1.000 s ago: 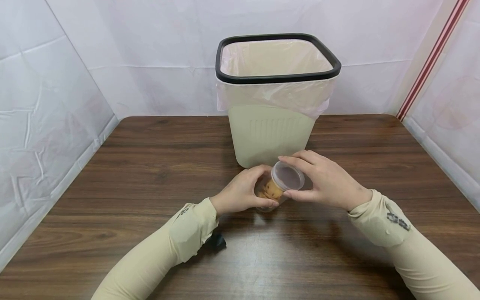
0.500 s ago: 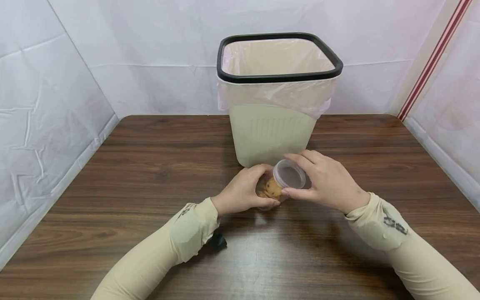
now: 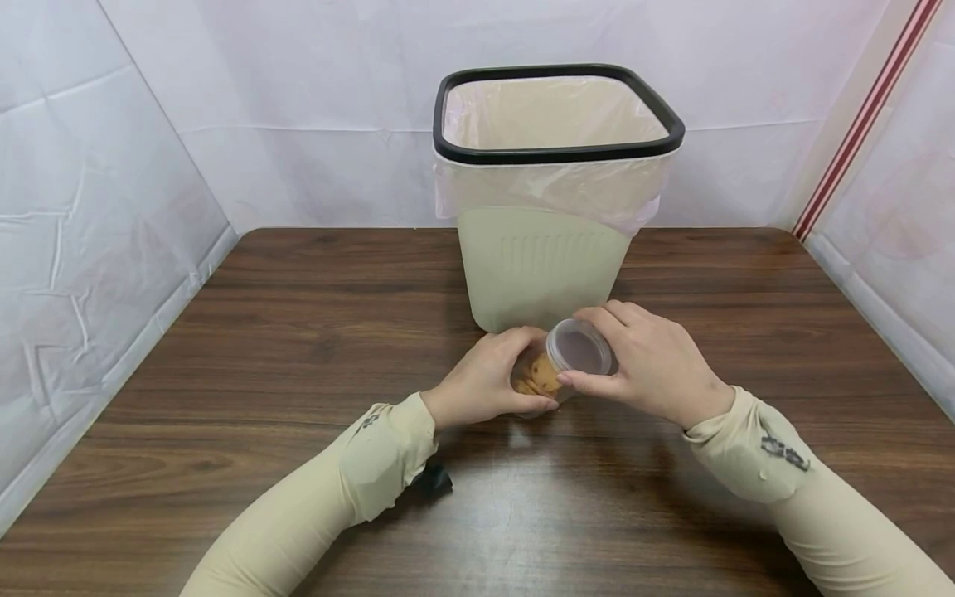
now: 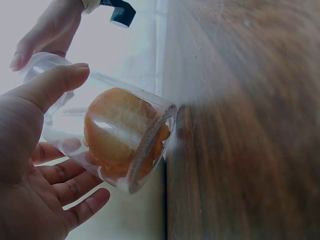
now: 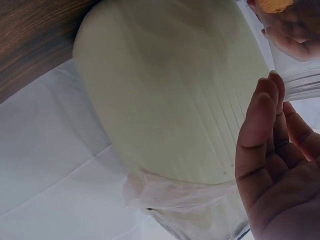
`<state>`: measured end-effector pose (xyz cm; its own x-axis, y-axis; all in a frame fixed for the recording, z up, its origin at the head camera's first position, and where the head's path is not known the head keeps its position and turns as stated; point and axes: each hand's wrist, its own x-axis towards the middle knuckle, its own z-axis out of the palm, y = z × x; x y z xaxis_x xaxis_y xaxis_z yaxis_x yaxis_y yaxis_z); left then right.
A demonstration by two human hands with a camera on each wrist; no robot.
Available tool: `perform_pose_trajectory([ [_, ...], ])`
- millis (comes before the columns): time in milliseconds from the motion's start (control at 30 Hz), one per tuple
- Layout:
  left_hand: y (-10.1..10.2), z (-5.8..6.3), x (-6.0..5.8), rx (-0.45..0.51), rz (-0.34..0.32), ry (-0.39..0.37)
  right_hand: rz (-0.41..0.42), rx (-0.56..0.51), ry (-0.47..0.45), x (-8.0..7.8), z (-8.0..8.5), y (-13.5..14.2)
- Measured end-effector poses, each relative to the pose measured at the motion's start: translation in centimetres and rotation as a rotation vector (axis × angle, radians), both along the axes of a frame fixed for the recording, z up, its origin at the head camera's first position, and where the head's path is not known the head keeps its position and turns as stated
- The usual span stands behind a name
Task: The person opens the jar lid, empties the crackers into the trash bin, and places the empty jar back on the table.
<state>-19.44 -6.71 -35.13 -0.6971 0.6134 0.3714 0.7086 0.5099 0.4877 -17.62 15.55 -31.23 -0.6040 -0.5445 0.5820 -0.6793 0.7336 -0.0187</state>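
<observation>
My left hand (image 3: 488,377) grips the body of a clear plastic jar (image 4: 145,150), thumb on one side and fingers on the other. Round golden-brown cookies (image 4: 120,125) lie inside, toward its base. The jar leans over to the right, its bottom edge right at the tabletop in the left wrist view. At the upper end, a translucent lid (image 3: 580,347) sits on the mouth, and my right hand (image 3: 649,365) holds it by the rim between thumb and fingers. In the right wrist view the fingertips (image 5: 272,82) are at the ridged rim.
A cream trash bin (image 3: 545,265) with a black rim and a pale liner bag (image 3: 612,195) stands just behind the jar. Under my left wrist shows a small black object (image 3: 433,481). The dark wooden table (image 3: 313,332) has white sheeting (image 3: 298,99) around it.
My right hand's thumb and index finger have shifted slightly round the lid's rim. The lid and jar mouth have moved a little to the right; the left hand keeps its grip.
</observation>
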Motion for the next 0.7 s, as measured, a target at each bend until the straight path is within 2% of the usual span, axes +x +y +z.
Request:
perform_pose_trajectory([
  [333,0.07,0.18,0.12,-0.002,-0.001,-0.01,-0.066,0.004,-0.081,0.52,0.16,-0.19],
  [700,-0.01,0.04,0.03,-0.001,-0.017,0.006,-0.025,0.001,-0.165,0.46,0.32,-0.2],
])
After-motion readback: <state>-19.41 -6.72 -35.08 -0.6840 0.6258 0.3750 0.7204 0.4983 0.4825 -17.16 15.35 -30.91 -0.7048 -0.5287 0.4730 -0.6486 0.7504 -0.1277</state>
